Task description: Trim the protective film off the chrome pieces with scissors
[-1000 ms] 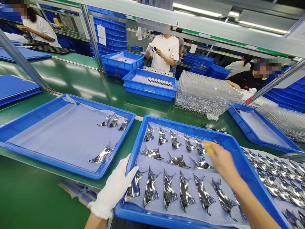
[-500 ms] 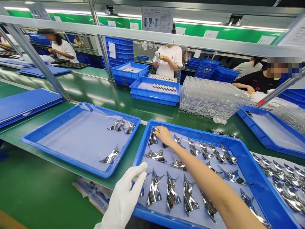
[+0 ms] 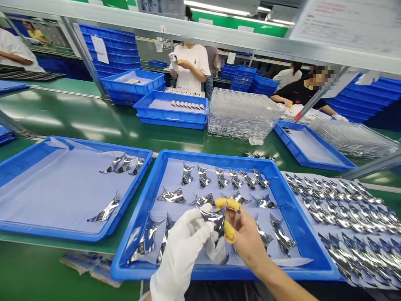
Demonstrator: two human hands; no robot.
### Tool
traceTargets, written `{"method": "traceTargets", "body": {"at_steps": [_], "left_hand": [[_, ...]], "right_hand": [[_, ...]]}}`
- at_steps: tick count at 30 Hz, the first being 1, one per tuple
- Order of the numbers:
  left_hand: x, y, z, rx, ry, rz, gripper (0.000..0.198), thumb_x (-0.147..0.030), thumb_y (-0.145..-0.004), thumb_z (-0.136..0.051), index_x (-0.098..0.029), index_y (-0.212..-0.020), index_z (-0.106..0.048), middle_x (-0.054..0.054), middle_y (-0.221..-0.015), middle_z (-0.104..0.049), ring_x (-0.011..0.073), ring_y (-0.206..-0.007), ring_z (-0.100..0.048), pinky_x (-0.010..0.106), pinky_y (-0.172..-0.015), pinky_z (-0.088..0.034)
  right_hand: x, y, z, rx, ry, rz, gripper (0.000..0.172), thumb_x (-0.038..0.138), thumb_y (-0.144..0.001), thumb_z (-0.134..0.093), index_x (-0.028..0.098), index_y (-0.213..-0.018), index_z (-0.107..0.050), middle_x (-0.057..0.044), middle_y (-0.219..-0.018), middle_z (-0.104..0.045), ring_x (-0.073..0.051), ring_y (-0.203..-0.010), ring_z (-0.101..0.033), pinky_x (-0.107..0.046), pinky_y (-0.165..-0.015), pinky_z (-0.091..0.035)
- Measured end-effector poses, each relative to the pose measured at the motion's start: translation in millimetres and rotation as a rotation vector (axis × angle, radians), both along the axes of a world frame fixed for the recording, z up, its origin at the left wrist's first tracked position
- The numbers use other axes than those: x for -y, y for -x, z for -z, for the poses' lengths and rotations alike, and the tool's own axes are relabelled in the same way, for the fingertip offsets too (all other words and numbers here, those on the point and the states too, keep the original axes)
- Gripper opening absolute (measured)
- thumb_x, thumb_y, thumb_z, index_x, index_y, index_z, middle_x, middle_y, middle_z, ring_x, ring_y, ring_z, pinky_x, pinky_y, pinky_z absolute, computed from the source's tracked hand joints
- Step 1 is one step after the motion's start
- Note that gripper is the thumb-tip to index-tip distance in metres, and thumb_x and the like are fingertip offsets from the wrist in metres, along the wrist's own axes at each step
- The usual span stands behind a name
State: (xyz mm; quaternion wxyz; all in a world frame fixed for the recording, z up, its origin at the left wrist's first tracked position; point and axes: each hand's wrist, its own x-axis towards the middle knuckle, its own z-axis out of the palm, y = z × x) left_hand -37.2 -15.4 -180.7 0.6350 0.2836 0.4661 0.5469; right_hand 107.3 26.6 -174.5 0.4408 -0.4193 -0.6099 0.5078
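Observation:
Between my two hands, above the blue tray in front of me, is a curved, shiny chrome part with pointed corners. My left hand, in a white glove, is closed on its left side. My right hand, bare with yellow finger covers, has its fingers closed at the part's right edge. A small purple-tipped item shows among the right fingers; its kind is unclear. Beneath, similar chrome parts lie in rows on the white lining of the blue tray.
To the left stands another lined blue tray with several chrome parts. Many more parts lie in rows on a white sheet at right. Beyond are stacked clear plastic trays, blue bins and co-workers. A metal bar crosses above.
My right hand has come back from the tray's far left corner with a chrome part, now at my gloved left hand. My left hand has closed on it. The view has swung right.

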Motion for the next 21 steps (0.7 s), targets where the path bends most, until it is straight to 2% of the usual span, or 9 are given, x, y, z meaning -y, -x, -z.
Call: {"method": "traceTargets", "body": {"at_steps": [1, 3, 5, 7, 11, 15, 19, 21], "left_hand": [[0, -5, -0.3, -0.022, 0.014, -0.045, 0.049, -0.044, -0.079, -0.077, -0.014, -0.117, -0.068, 0.002, -0.069, -0.068, 0.0158, -0.058, -0.063, 0.029, -0.058, -0.054], [1, -12, -0.3, -0.103, 0.009, -0.125, 0.043, -0.042, -0.074, -0.081, -0.015, -0.107, -0.072, 0.001, -0.065, -0.065, 0.0152, -0.058, -0.061, 0.026, -0.055, -0.052], [2, -16, 0.7, -0.174, -0.007, -0.178, 0.039, -0.04, -0.071, -0.083, -0.016, -0.1, -0.073, 0.001, -0.066, -0.066, 0.0156, -0.059, -0.061, 0.026, -0.054, -0.052], [4, -21, 3.2, -0.213, -0.015, -0.2, 0.038, -0.039, -0.071, -0.083, -0.017, -0.101, -0.074, 0.001, -0.067, -0.068, 0.0161, -0.06, -0.063, 0.026, -0.055, -0.053], [8, -31, 10.8, -0.261, -0.024, -0.21, 0.041, -0.041, -0.073, -0.081, -0.018, -0.107, -0.074, 0.003, -0.074, -0.073, 0.018, -0.067, -0.068, 0.028, -0.064, -0.059], [10, -36, 17.7, -0.393, -0.08, -0.287, 0.034, -0.041, -0.072, -0.084, -0.019, -0.096, -0.075, 0.006, -0.092, -0.077, 0.019, -0.081, -0.072, 0.025, -0.075, -0.06], [13, -28, 30.1, -0.501, -0.157, -0.316, 0.022, -0.041, -0.087, -0.071, -0.019, -0.09, -0.076, 0.006, -0.093, -0.078, 0.0184, -0.084, -0.073, 0.024, -0.077, -0.06], [15, -19, 37.0, -0.58, -0.247, -0.314, 0.023, -0.039, -0.092, -0.064, -0.02, -0.095, -0.078, 0.007, -0.1, -0.079, 0.0197, -0.092, -0.074, 0.027, -0.088, -0.059]], "right_hand": [[8, -6, 3.6, -0.02, 0.03, 0.038, 0.01, 0.031, -0.089, -0.066, 0.021, -0.093, -0.066, 0.004, -0.067, -0.049, -0.011, -0.053, -0.036, -0.023, -0.05, -0.036], [21, -17, 10.7, -0.048, 0.013, 0.031, 0.02, 0.036, -0.095, -0.061, 0.02, -0.083, -0.062, 0.004, -0.064, -0.046, -0.012, -0.056, -0.039, -0.023, -0.05, -0.036], [30, -24, 17.2, -0.028, -0.096, -0.004, 0.033, 0.036, -0.099, -0.058, 0.02, -0.07, -0.056, 0.002, -0.065, -0.048, -0.013, -0.059, -0.041, -0.023, -0.052, -0.036], [36, -30, 22.8, 0.001, -0.209, -0.009, 0.037, 0.034, -0.1, -0.058, 0.02, -0.066, -0.053, 0.002, -0.065, -0.049, -0.013, -0.059, -0.041, -0.023, -0.054, -0.036], [40, -37, 31.9, 0.029, -0.31, 0.026, 0.032, 0.028, -0.101, -0.058, 0.021, -0.07, -0.055, 0.003, -0.062, -0.052, -0.012, -0.056, -0.044, -0.022, -0.053, -0.038], [43, -44, 38.7, 0.117, -0.489, 0.003, 0.025, 0.019, -0.102, -0.052, 0.02, -0.079, -0.061, -0.001, -0.066, -0.06, -0.015, -0.058, -0.053, -0.024, -0.054, -0.043], [46, -48, 42.0, 0.245, -0.695, -0.011, 0.024, 0.011, -0.103, -0.045, 0.019, -0.1, -0.067, -0.008, -0.081, -0.072, -0.019, -0.069, -0.066, -0.027, -0.06, -0.048], [46, -49, 41.9, 0.264, -0.711, -0.009, 0.027, 0.011, -0.103, -0.042, 0.018, -0.102, -0.067, -0.009, -0.082, -0.072, -0.02, -0.072, -0.066, -0.028, -0.062, -0.048]]}}
